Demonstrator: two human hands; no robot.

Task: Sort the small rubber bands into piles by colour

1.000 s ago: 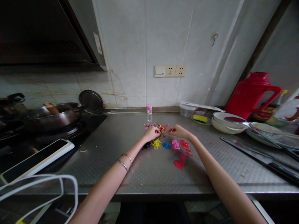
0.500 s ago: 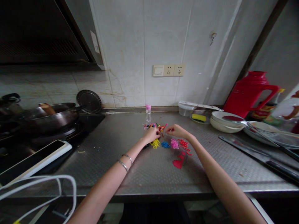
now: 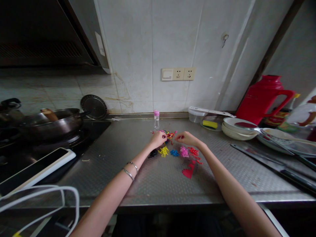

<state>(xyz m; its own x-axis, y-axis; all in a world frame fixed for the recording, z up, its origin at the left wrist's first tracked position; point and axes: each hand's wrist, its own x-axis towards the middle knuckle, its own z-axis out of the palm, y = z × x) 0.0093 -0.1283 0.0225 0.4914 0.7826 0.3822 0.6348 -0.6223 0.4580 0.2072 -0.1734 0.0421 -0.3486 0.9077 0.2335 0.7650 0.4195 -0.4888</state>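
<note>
My left hand is closed in a pinch at the front left of a mixed heap of small coloured bands, which look like rubber hair bands. Whatever its fingertips hold is too small to make out. My right hand, fingers curled together, hovers at the heap's right side; its fingertips' contents cannot be made out either. Nearer me lie sorted piles in a row: black bands, yellow bands, blue bands, pink bands and red bands.
Behind the heap stands a clear bottle with a pink cap. A red torn-edged piece lies in front. Stacked bowls, a yellow sponge, a long knife-like tool and a red thermos are rightward; a pan is left.
My left hand has shifted slightly left, away from the yellow pile, and the black pile now shows beside the wrist. My right hand has stayed nearly still.
</note>
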